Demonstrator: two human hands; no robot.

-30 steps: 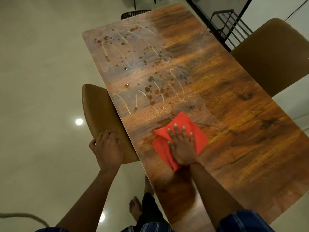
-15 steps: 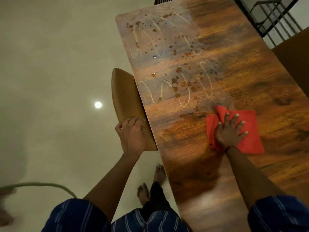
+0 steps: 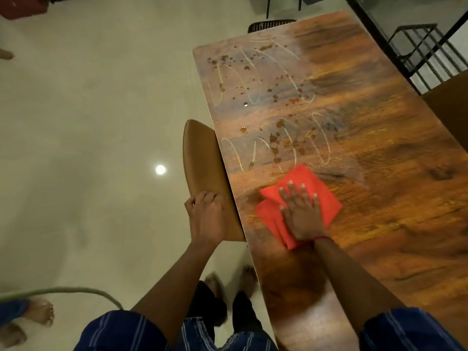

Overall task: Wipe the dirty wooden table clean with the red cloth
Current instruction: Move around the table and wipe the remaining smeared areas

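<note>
**Near edge of table: cloth swung back left, at the foot of the mess**

On the near-left part of the long brown wood-grain table (image 3: 379, 198) we found the folded red cloth (image 3: 326, 198) lying flat, its far corner just touching the nearest pale looped streaks (image 3: 253, 158). Half a second before, the cloth sat further toward the table's middle; it had since swept back toward the left edge. We judged this a side-to-side wiping stroke that was working up toward the soiled zone.

Right hand (image 3: 302, 214): palm down, fingers spread wide, pressing the cloth to the wood, not gripping it.

Left hand (image 3: 206, 219): curled closed over the top edge of the tan padded chair back (image 3: 202, 173), as it was a second earlier; apparently a brace.

Brown spatter spots (image 3: 276, 140) and the streaks covered the far-left part of the table, untouched as far as we could tell. We judged most of the cleaning not yet done.

Writing, brands, labels: none visible on cloth, table or chair.
</note>
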